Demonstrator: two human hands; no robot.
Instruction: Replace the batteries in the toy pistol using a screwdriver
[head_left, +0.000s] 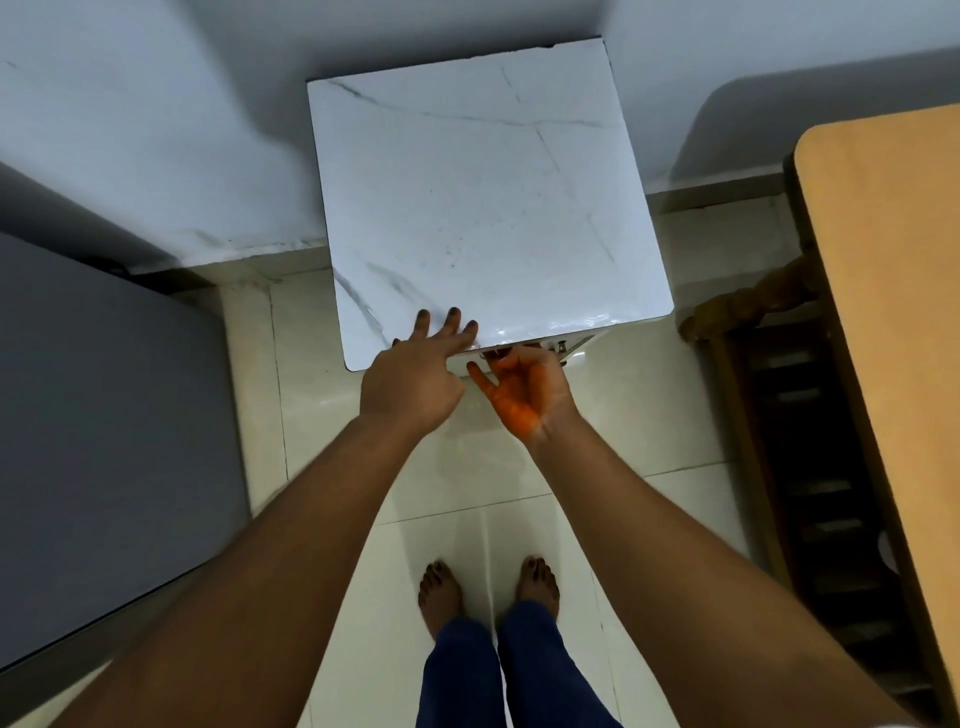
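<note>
Nothing gripped by the left hand (413, 387): palm down, fingers (451, 325) spread flat, tips resting on the near edge of the white marble-patterned table top (483, 208). Right hand (524, 387) turned palm up just below that same edge, palm stained orange, fingers curled up under the rim; a small metallic something glimpsed at the fingertips under the table edge, too hidden to name, so cannot tell whether pinched or merely touched. Hands just beside each other, left thumb near the right index finger.

Head view, looking straight down. Both forearms bare, reaching forward from the bottom corners. Bare feet (488, 587) on pale glossy floor tiles (457, 488) between the arms, dark blue trousers (514, 670) above them. Table top bare, grey veins running across it, pushed against a pale wall. Grey flat surface (104, 415) at the left, an orange-tan wooden table top (893, 312) at the right with a dark wooden chair (810, 467) tucked beside it.

Toy pistol, screwdriver and batteries nowhere to be made out on the table or the floor; possibly under the table edge, not visible.
</note>
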